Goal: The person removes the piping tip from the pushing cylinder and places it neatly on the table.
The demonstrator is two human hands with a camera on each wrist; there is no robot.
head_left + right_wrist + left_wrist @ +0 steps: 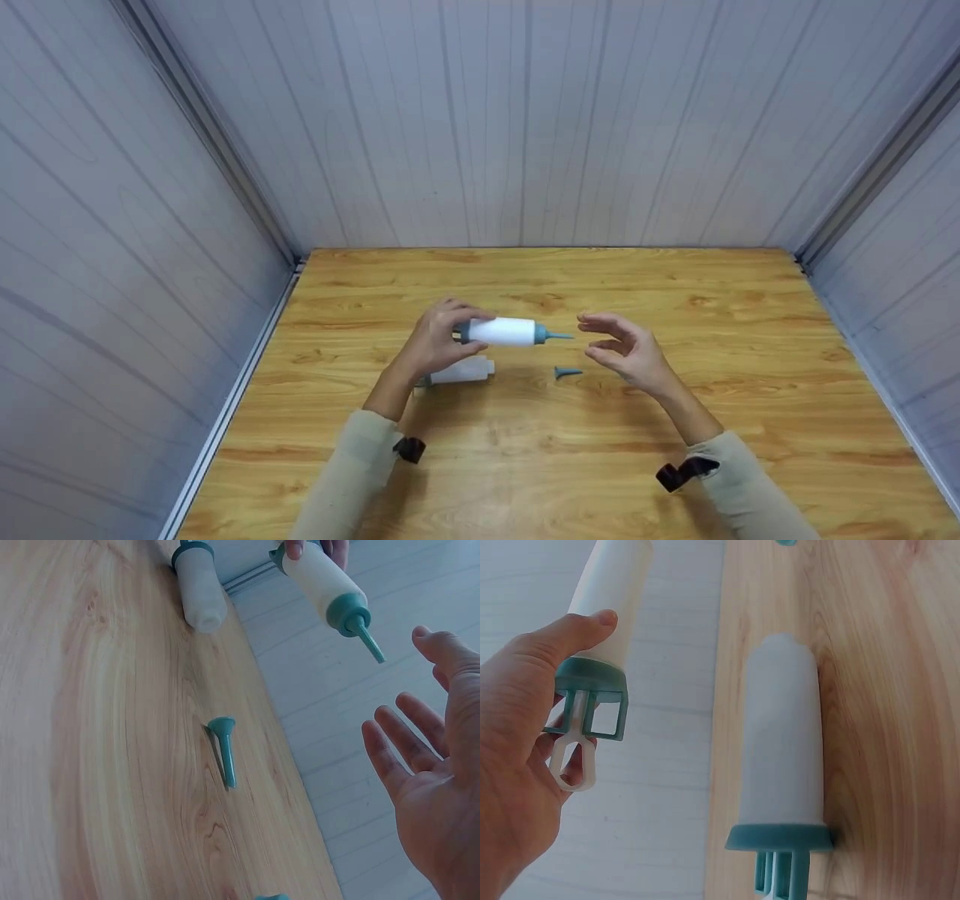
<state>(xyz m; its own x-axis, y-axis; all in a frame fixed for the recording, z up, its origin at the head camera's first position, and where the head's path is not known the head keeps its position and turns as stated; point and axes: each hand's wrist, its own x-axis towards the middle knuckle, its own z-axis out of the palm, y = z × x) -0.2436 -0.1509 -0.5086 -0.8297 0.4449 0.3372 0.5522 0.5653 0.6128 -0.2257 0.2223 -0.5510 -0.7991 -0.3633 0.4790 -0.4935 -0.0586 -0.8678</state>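
My left hand [439,337] grips a white piping syringe [504,331] near its teal rear collar and holds it level above the table. Its slim teal nozzle [369,641] points right, towards my right hand [628,354]. That hand is empty, fingers apart and loosely curved, just off the nozzle tip. In the left wrist view, a pale loop handle [574,763] sticks out behind the held syringe. A second white syringe [784,742] with a teal collar lies on the table below my left hand, without a nozzle on its front. One loose teal nozzle [227,750] lies between the hands.
Wood-grain table [525,480] under everything, with pale panel walls [517,127] behind it and on both sides. At the lower edge of the right wrist view, part of another teal piece [271,897] shows.
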